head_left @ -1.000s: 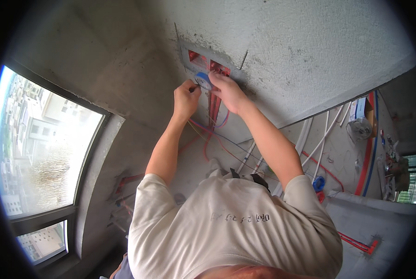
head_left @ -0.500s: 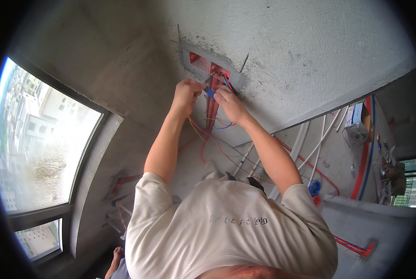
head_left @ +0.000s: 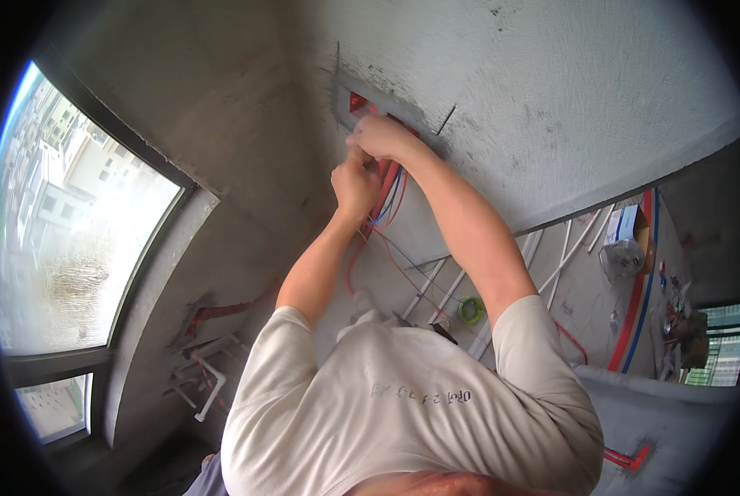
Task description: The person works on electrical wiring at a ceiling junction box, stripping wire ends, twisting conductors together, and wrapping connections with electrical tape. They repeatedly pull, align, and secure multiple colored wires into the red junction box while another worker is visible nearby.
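Observation:
At the wall, my left hand point(head_left: 356, 186) is closed, its fingertips pointing up toward my other hand. My right hand point(head_left: 381, 137) curls over just above it, the two nearly touching. What the fingers hold is hidden behind them. Both are in front of a pair of recessed red electrical boxes point(head_left: 358, 102), the right one mostly covered by my right hand. Under my hands, red conduit point(head_left: 381, 180) runs down a channel in the wall. Loose wires point(head_left: 392, 202), blue, red and dark, hang beside it.
A window point(head_left: 89, 223) fills the left side. On the floor to the right lie white pipes point(head_left: 565, 252), a green coil of wire point(head_left: 471, 310), an open cardboard box point(head_left: 644, 227) and a red and blue pipe run point(head_left: 634, 314). White pipework point(head_left: 211, 388) stands low at the left.
My right hand has moved up and left, over my left hand. The blue strip that showed between my fingers is now out of sight. The green coil has come into view.

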Demonstrator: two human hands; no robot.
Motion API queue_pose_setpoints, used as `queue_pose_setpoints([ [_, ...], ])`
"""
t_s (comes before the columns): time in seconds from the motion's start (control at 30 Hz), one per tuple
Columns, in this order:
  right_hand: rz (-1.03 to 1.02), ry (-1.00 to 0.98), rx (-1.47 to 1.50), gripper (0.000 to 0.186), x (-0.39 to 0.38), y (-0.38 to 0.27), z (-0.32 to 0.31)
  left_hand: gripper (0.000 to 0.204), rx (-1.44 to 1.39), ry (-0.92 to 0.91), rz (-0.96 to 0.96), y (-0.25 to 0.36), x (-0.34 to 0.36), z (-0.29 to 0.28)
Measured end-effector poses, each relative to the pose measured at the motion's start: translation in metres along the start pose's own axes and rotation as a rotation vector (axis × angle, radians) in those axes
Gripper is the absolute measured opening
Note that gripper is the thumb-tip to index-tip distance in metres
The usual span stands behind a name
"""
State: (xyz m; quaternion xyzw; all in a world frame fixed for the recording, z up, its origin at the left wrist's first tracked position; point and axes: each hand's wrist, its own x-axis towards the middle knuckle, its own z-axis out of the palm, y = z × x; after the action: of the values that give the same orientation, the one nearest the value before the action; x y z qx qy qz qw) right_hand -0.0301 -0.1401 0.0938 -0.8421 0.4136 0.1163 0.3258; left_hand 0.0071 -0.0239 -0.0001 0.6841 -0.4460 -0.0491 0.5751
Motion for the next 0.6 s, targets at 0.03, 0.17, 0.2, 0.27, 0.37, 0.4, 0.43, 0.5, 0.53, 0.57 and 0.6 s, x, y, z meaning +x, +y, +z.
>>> queue_pose_setpoints([
  [0.03,-0.079,0.108,0.073,0.032,0.007,0.004,0.005,0.011,0.002,0.025,0.031,-0.003,-0.002,0.001],
  [0.17,-0.325,0.32,0.431,0.041,0.013,0.029,0.019,0.011,-0.111,0.053,0.095,-0.018,-0.007,0.0],
  [0.2,-0.36,0.317,0.542,0.043,0.009,0.035,0.022,0.011,-0.192,0.02,0.018,-0.017,-0.009,-0.003],
  [0.27,-0.432,0.338,0.744,0.046,-0.02,0.028,0.026,0.009,-0.328,-0.017,-0.17,-0.02,-0.013,-0.008],
  [0.37,-0.537,0.395,0.958,0.049,-0.061,0.043,0.043,0.009,-0.67,-0.079,-0.424,-0.025,0.0,-0.008],
  [0.4,-0.565,0.424,1.019,0.05,-0.073,0.057,0.052,0.018,-0.791,-0.138,-0.627,0.0,0.009,-0.021],
  [0.43,-0.494,0.386,0.968,0.049,-0.081,0.067,0.061,0.021,-0.896,-0.19,-0.727,0.006,0.016,-0.03],
  [0.5,-0.352,0.313,0.875,0.047,-0.092,0.079,0.072,0.028,-1.097,-0.304,-0.927,0.008,0.027,-0.046],
  [0.53,-0.297,0.326,0.81,0.046,-0.093,0.079,0.07,0.036,-0.977,-0.336,-0.923,0.021,0.03,-0.049],
  [0.57,-0.242,0.338,0.744,0.045,-0.094,0.076,0.068,0.035,-0.885,-0.331,-0.857,0.024,0.028,-0.044],
  [0.6,-0.192,0.354,0.686,0.044,-0.094,0.07,0.067,0.033,-0.785,-0.328,-0.785,0.027,0.028,-0.041],
])
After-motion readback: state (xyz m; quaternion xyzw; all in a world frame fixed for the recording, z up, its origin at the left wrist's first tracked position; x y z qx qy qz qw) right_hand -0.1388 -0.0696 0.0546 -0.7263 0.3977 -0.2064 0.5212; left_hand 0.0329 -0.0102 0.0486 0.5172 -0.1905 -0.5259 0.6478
